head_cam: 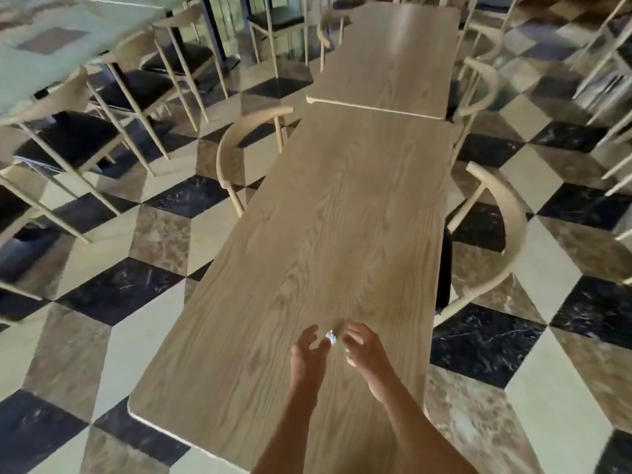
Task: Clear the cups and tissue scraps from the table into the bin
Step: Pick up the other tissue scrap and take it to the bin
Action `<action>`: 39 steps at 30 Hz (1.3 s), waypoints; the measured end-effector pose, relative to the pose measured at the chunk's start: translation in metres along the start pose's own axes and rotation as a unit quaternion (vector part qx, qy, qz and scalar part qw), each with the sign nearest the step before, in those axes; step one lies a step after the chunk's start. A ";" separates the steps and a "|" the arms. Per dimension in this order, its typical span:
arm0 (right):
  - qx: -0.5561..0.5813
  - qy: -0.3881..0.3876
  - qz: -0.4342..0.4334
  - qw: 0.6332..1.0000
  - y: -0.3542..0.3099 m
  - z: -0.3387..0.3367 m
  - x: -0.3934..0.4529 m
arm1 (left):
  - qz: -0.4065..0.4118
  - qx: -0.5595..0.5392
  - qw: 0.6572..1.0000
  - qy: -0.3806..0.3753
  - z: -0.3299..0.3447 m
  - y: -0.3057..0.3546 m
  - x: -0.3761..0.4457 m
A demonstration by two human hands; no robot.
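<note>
A long wooden table [342, 217] runs away from the person, with chairs [492, 234] along both sides on a checkered floor [113, 292]. Over its near end the left hand [307, 352] and right hand [362, 347] reach side by side, fingers spread loosely, holding nothing. A small white scrap [331, 336] lies on the table between their fingertips, just beside the left thumb.

Around the tissue scrap [331, 336] the wooden table [342, 217] lies bare; only the left hand [307, 350] and right hand [362, 347] flank it closely.
</note>
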State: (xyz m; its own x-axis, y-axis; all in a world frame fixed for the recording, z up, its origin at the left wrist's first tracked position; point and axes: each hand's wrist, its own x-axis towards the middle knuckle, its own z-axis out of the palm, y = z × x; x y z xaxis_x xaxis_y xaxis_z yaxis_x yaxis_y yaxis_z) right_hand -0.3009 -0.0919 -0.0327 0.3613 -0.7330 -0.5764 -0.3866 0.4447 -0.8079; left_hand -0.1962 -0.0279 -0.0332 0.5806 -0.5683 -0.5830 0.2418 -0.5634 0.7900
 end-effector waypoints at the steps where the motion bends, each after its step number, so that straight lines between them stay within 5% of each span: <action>1: 0.004 0.005 0.010 1.000 0.000 0.005 0.006 | -0.011 0.005 1.000 -0.009 0.001 0.000 0.009; 11: 0.073 0.057 0.101 0.991 0.021 0.033 0.051 | -0.048 0.070 0.995 -0.054 0.006 -0.012 0.059; 17: 0.096 0.137 0.079 0.983 0.018 0.022 0.042 | 0.000 0.121 0.990 -0.076 0.023 -0.012 0.063; 22: 0.108 0.217 0.051 0.969 0.036 -0.031 0.010 | 0.079 0.142 0.970 -0.178 0.070 -0.005 0.024; 30: 0.160 0.411 0.009 0.897 0.109 -0.139 -0.130 | 0.157 0.203 0.899 -0.355 0.174 -0.033 -0.117; 39: 0.242 0.583 -0.009 0.776 0.255 -0.222 -0.372 | 0.193 0.265 0.774 -0.541 0.262 -0.153 -0.359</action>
State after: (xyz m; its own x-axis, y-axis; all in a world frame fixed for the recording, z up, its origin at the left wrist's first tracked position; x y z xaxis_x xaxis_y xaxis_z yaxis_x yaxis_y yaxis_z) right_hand -0.7229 0.1800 0.0028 -0.7584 -0.5838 -0.2898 0.0752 0.3634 -0.9286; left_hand -0.6452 0.1056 0.0053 -0.5310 -0.7635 -0.3674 -0.3075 -0.2305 0.9232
